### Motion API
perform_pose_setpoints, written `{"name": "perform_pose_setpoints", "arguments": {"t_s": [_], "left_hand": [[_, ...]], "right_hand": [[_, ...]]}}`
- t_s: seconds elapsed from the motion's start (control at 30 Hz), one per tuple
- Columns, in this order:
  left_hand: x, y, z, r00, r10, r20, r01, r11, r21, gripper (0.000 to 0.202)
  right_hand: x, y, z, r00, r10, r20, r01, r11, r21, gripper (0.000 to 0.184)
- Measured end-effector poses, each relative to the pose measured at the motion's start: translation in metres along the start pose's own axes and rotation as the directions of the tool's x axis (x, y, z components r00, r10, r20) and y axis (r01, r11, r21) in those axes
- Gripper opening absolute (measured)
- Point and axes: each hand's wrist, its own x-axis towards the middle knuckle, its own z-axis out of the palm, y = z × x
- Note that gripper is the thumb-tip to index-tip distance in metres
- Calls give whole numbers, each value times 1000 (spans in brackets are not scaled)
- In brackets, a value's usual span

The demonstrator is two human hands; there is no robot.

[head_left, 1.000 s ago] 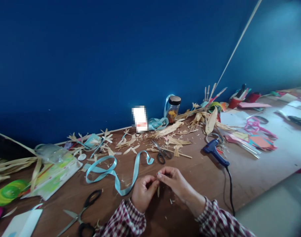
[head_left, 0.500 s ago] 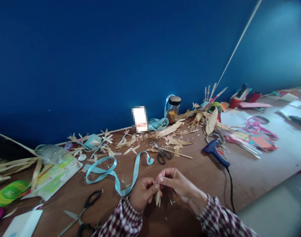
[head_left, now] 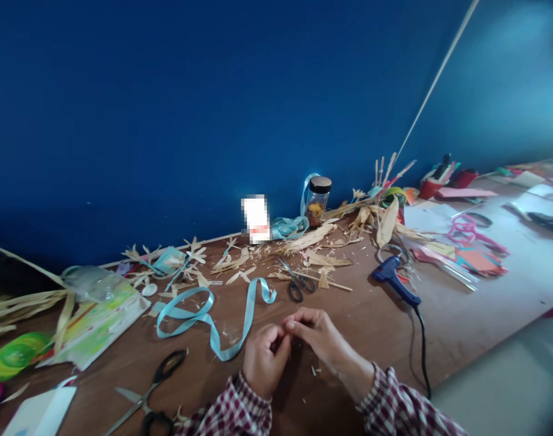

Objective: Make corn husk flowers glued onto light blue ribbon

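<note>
My left hand (head_left: 262, 358) and my right hand (head_left: 315, 334) meet fingertip to fingertip low over the brown table (head_left: 376, 321), both with fingers pinched closed. Whatever they pinch is hidden between the fingers; a small pale straw piece showed there a moment ago. Both wrists wear red-and-white checked sleeves. A light blue ribbon (head_left: 213, 315) curls on the table just left of my left hand. Small black scissors (head_left: 298, 283) lie just beyond my hands.
Large black scissors (head_left: 149, 387) lie at the lower left. A blue glue gun (head_left: 394, 281) with a black cord lies to the right. Dried straw scraps (head_left: 313, 242), a lidded jar (head_left: 317, 201), coloured paper (head_left: 471, 257) and a plastic packet (head_left: 99, 321) crowd the table below the blue wall.
The pale straw piece that hung below my fingers half a second ago is out of sight now. My hands have drawn closer together and the fingers have closed over it.
</note>
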Motion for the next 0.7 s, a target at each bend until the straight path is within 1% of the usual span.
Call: {"name": "perform_pose_setpoints", "arguments": {"t_s": [0.07, 0.1, 0.17, 0.23, 0.27, 0.33, 0.43, 0.5, 0.57, 0.7], "left_hand": [[-2, 0, 1, 998, 53, -39, -49, 994, 93, 24], [-2, -1, 1, 996, 70, -56, -63, 991, 118, 21], [-1, -2, 0, 991, 104, -88, -90, 985, 150, 17], [-1, -3, -2, 982, 149, -113, -125, 973, 194, 16], [-1, -4, -2, 977, 173, -121, -142, 963, 229, 17], [-1, -5, -2, 967, 219, -131, -168, 934, 316, 19], [-3, -6, -1, 948, 289, -137, -209, 884, 418, 21], [-3, -7, -1, 941, 312, -135, -224, 867, 445, 20], [-2, -8, -1, 939, 316, -137, -222, 860, 460, 20], [0, -11, -1, 927, 333, -171, -218, 853, 474, 18]], "right_hand": [[1, 3, 2, 998, -53, -40, 51, 997, -49, 22], [1, 4, 3, 997, -62, -36, 60, 996, -58, 22], [2, 4, 5, 999, -51, -4, 51, 998, -32, 26], [1, 3, 8, 999, -34, 0, 34, 999, 34, 33], [1, 3, 10, 1000, -22, -14, 22, 998, 65, 34], [1, 5, 14, 998, 3, -61, 3, 995, 104, 29], [2, 7, 19, 991, -6, -135, 19, 995, 94, 25], [3, 7, 20, 987, -31, -160, 41, 998, 57, 26], [3, 6, 20, 989, -32, -143, 37, 999, 29, 28], [3, 9, 21, 989, -28, -142, 35, 998, 49, 35]]}}
